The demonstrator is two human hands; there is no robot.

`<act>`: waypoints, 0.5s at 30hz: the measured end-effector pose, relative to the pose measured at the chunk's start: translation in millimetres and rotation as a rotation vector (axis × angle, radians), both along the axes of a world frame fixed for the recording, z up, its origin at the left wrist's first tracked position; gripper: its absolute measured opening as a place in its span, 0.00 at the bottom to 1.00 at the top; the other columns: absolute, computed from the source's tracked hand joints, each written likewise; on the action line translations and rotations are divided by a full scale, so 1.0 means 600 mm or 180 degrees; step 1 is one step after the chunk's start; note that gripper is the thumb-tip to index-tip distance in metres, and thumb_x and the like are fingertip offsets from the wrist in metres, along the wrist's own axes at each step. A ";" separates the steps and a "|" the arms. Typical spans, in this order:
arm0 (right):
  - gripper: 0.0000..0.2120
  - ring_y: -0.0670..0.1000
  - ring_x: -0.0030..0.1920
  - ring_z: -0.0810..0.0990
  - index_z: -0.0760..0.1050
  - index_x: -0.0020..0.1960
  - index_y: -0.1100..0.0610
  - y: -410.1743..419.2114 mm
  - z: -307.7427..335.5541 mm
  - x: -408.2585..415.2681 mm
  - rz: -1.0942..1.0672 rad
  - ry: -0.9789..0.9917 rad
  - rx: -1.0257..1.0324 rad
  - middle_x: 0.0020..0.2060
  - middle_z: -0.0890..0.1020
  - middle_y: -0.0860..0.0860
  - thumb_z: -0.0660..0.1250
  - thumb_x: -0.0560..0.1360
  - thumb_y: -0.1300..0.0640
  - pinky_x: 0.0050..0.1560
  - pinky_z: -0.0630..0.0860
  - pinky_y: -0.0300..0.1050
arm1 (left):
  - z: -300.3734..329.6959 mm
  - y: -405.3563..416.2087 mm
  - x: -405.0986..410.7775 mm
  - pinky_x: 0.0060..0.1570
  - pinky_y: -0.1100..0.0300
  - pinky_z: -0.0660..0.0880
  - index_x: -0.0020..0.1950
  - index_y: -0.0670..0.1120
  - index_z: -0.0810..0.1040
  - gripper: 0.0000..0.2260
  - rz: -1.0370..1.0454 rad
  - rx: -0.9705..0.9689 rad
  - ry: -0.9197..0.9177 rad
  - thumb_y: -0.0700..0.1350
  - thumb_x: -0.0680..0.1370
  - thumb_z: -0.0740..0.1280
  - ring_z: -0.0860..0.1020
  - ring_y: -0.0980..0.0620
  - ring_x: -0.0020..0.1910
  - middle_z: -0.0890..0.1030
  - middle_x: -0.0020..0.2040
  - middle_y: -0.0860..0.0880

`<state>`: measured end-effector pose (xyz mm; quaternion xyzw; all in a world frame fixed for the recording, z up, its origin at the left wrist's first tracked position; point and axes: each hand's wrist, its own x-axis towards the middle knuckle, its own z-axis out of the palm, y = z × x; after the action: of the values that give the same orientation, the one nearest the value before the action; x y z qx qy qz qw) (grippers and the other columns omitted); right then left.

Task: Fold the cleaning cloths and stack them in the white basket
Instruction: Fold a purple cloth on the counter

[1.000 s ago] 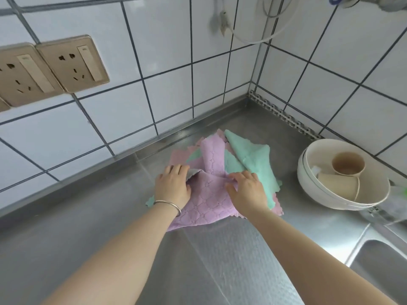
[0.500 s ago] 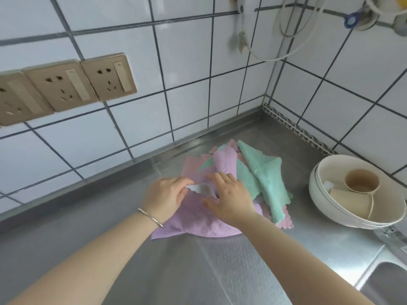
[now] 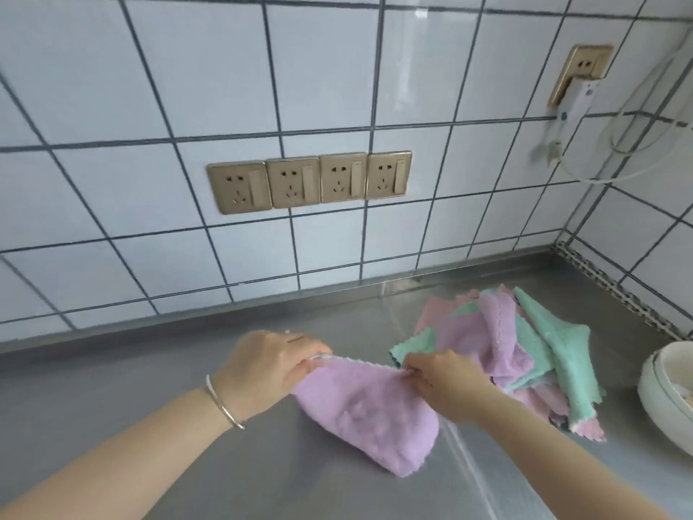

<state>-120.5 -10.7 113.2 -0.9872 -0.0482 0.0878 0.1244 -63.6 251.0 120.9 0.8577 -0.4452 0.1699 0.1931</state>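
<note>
A purple cloth (image 3: 365, 410) is held up by its scalloped top edge, and it is gripped at both ends: one corner is pinched between thumb and curled fingers of the left hand (image 3: 270, 365), the other corner is pinched by the right hand (image 3: 444, 384). The edge is stretched taut between the two hands, while the body of the cloth sags down and is laid onto the steel counter (image 3: 150, 388), toward its front edge. A thin silver bangle (image 3: 224, 407) is seen on the left wrist. Just behind and beside the right hand, the pile of cloths (image 3: 521, 343) is heaped toward the counter's back right corner, purple, pink and mint-green pieces jumbled over one another, unfolded. A mint-green corner is poked out from the pile just above the right hand's knuckles. At the counter's right edge, the rim of a white bowl (image 3: 652, 392) is cut off by the frame; whether this is the basket cannot be told. On the tiled wall behind the counter, a row of four gold sockets (image 3: 309, 182) is mounted, and a fifth socket (image 3: 585, 69) with a white plug and looping cable is seen higher up toward the right.
</note>
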 end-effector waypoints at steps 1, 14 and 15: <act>0.12 0.54 0.44 0.72 0.66 0.36 0.49 0.019 0.005 -0.002 0.0025 0.0234 -0.0059 0.39 0.74 0.49 0.54 0.78 0.52 0.39 0.63 0.43 | 0.005 0.039 -0.009 0.28 0.66 0.74 0.49 0.56 0.73 0.11 0.0131 -0.0055 0.0164 0.56 0.80 0.52 0.80 0.54 0.31 0.82 0.37 0.58; 0.07 0.56 0.49 0.77 0.78 0.50 0.54 0.268 0.068 0.091 -0.0644 -0.0978 0.1208 0.45 0.81 0.51 0.62 0.77 0.58 0.43 0.71 0.45 | 0.058 0.392 -0.009 0.34 0.59 0.68 0.40 0.48 0.79 0.23 0.2329 -0.0881 0.0928 0.64 0.69 0.55 0.75 0.47 0.33 0.78 0.30 0.51; 0.08 0.56 0.50 0.77 0.78 0.52 0.56 0.281 0.082 0.092 -0.0653 -0.1270 0.1373 0.47 0.81 0.52 0.62 0.77 0.60 0.43 0.69 0.44 | 0.074 0.399 -0.009 0.37 0.60 0.69 0.43 0.47 0.81 0.21 0.2381 -0.1012 0.0846 0.61 0.70 0.56 0.77 0.47 0.36 0.81 0.35 0.49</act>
<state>-65.5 157.9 162.2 -0.9355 0.0107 -0.1329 0.3273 -69.3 490.5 165.6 0.9341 -0.0429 0.1827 0.3038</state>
